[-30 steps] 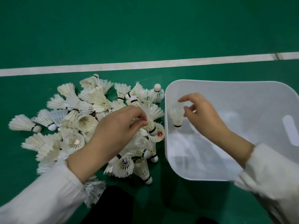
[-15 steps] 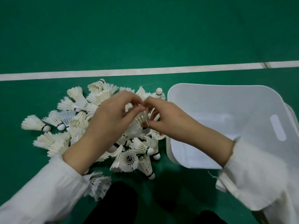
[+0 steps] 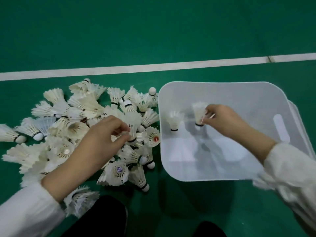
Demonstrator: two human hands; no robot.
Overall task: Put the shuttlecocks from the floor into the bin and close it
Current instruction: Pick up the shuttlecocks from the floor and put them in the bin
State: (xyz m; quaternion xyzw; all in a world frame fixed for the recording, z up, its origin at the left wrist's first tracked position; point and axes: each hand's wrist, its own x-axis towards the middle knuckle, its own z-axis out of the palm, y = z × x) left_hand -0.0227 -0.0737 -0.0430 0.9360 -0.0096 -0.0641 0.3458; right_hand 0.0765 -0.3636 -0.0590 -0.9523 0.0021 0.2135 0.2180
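Pile of shuttlecocks (image 3: 82,127) lies on green floor (image 3: 153,31), just left of white bin (image 3: 248,98), near edge of pile almost touching bin wall. Left hand (image 3: 100,141) over the pile, fingers curled, thumb and fingertips pinching one shuttlecock (image 3: 133,124) by its lower feathers, cork end down. Right hand (image 3: 227,120) inside the open bin, pinching a second shuttlecock (image 3: 198,112) at the feather skirt, cork down, above bin bottom. Third shuttlecock (image 3: 174,119) in the bin to its left, upright, blurred; cannot tell if it touches the bottom. White line (image 3: 153,68) crosses the floor behind. Both sleeves white.
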